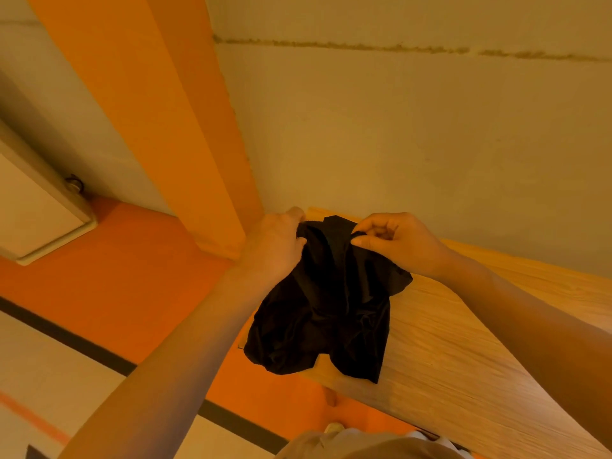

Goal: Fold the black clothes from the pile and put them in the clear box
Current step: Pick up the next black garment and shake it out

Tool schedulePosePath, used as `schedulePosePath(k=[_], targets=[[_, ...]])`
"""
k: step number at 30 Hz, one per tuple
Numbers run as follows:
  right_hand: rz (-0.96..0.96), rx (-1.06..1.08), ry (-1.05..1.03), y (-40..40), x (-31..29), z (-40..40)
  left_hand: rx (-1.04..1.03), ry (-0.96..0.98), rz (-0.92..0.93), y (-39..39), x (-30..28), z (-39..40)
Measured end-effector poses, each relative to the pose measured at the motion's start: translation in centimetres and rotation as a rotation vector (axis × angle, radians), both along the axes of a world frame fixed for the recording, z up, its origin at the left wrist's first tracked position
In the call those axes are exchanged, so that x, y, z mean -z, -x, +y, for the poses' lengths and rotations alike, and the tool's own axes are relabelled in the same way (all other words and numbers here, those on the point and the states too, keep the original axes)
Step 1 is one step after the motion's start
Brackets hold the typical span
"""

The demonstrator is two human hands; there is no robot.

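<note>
both hands, left hand [271, 241] and right hand [397, 243], pinch with curled fingers the black shorts [324, 309] above the wooden desk [463, 342]

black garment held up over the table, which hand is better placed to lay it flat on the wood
Right, probably. The right hand pinches the black garment above the wooden table, while the left hand grips it beyond the table's edge.

A crumpled pair of black shorts [323, 306] hangs unfolded above the wooden table's corner, its waistband pinched up high.
</note>
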State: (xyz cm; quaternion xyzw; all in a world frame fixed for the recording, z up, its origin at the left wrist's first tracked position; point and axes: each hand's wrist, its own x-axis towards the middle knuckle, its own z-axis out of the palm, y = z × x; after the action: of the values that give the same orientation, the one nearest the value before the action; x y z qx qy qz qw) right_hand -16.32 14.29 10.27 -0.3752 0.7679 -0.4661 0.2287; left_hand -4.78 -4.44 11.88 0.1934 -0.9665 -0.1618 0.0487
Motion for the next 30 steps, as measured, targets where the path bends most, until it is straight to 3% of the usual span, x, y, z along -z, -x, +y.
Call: schedulePosePath(k=[3, 5, 7, 13, 17, 23, 30], targets=[[0.040, -0.006, -0.021, -0.3, -0.1, -0.6, -0.226, 0.260, -0.131, -0.6, -1.5, -1.6], [0.067, 0.001, -0.033, -0.2, -0.2, -0.7, -0.307, 0.298, -0.172, -1.5, -1.8, -3.8], [0.084, 0.019, -0.047, 0.2, -0.4, -0.8, -0.370, 0.184, -0.114, -2.6, -1.3, -6.4], [0.123, 0.058, -0.074, 1.4, -1.4, -1.4, -0.430, -0.406, 0.081, -5.0, -0.6, -9.9], [0.164, 0.101, -0.082, 2.1, -2.4, -1.4, -0.303, -0.597, 0.110, -5.8, -1.2, -9.4], [0.189, 0.136, -0.099, 2.5, -3.1, -0.9, -0.034, -0.635, -0.018, -5.9, -3.1, -8.5], [0.172, 0.131, -0.092, 1.8, -3.3, 0.0, 0.112, -0.819, -0.127, -5.4, -4.3, -7.7]])
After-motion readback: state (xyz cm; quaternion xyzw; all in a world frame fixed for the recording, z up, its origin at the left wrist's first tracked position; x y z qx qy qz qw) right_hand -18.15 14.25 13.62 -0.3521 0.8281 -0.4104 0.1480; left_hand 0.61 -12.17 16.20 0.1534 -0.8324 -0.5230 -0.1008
